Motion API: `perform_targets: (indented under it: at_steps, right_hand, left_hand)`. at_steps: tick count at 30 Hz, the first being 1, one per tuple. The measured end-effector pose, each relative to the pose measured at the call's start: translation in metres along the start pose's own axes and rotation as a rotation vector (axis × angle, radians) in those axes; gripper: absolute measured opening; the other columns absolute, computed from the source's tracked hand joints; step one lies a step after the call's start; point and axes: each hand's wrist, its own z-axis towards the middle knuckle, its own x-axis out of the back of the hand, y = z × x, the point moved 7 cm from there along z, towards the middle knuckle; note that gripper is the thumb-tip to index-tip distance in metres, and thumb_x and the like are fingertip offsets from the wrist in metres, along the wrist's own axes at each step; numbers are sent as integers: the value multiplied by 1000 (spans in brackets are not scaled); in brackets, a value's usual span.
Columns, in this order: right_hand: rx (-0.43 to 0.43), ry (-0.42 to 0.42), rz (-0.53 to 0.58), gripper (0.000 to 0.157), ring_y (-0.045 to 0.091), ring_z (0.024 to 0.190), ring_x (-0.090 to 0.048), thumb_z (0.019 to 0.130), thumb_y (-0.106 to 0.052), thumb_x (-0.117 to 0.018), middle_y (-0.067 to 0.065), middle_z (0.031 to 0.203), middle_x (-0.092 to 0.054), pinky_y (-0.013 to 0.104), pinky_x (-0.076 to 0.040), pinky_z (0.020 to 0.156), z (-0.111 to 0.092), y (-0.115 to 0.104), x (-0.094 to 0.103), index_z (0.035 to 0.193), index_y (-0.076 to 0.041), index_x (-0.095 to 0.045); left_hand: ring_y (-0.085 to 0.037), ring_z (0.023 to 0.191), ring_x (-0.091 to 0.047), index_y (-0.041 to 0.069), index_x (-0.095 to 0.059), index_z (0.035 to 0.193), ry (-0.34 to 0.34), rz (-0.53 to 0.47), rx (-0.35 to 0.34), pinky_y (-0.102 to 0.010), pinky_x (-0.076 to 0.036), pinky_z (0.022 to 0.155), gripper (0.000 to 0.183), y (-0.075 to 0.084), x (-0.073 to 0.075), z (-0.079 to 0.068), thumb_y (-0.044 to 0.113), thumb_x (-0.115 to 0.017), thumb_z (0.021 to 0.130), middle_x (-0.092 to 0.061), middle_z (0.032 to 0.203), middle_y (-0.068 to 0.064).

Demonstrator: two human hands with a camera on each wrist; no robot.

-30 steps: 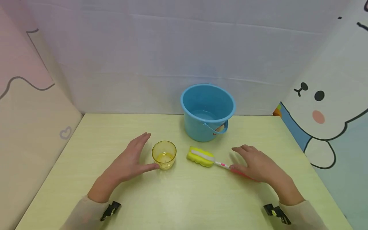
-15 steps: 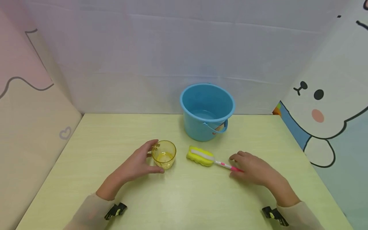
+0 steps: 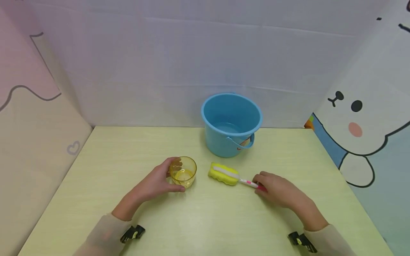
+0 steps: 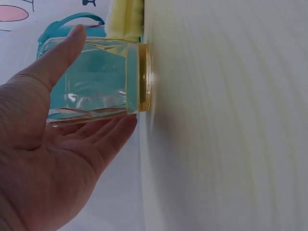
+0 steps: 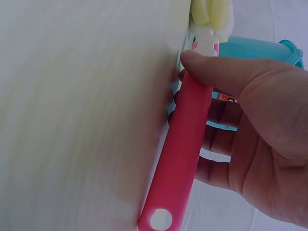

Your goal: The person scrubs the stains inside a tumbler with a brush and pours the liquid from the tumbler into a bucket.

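A clear yellow glass cup (image 3: 183, 172) stands upright on the table, with my left hand (image 3: 157, 182) around its left side. In the left wrist view the thumb (image 4: 60, 55) lies along one side of the cup (image 4: 96, 82) and the fingers curve around the other. To the right lies a cup brush (image 3: 224, 174) with a yellow and white sponge head. My right hand (image 3: 279, 190) grips its handle. The right wrist view shows the thumb (image 5: 216, 72) across the pink handle (image 5: 180, 144), fingers curled behind it. The handle's holed end touches the table.
A blue bucket (image 3: 221, 144) with its handle hanging down stands behind the brush, near the table's back edge. White cloth (image 3: 160, 71) hangs behind the table (image 3: 198, 227). Printed panels (image 3: 358, 142) rise at the sides.
My left hand has moved right and closed around the cup. My right hand has lowered onto the brush handle and curled its fingers about it. Cup, brush and bucket stay in place.
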Motion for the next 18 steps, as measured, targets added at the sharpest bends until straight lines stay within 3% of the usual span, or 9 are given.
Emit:
perform_targets:
  at_steps: [10,18]
  right_hand:
    - [25,38,-17,12,8,77,-53,101,-15,-75,-10,90,-60,35,-56,75,0,-1,2,112,-13,-71]
    - [-12,68,29,20,21,95,-67,102,-9,-71,1,110,-72,49,-60,92,1,0,9,123,-8,-69]
  left_hand:
    - [-31,136,-55,7,-42,155,14,2,9,-54,-46,113,94,0,-1,0,29,-96,81,-58,149,-9]
    - [-30,135,-57,6,-42,154,29,26,9,-53,-47,112,93,2,0,-1,29,-96,81,-59,147,-8]
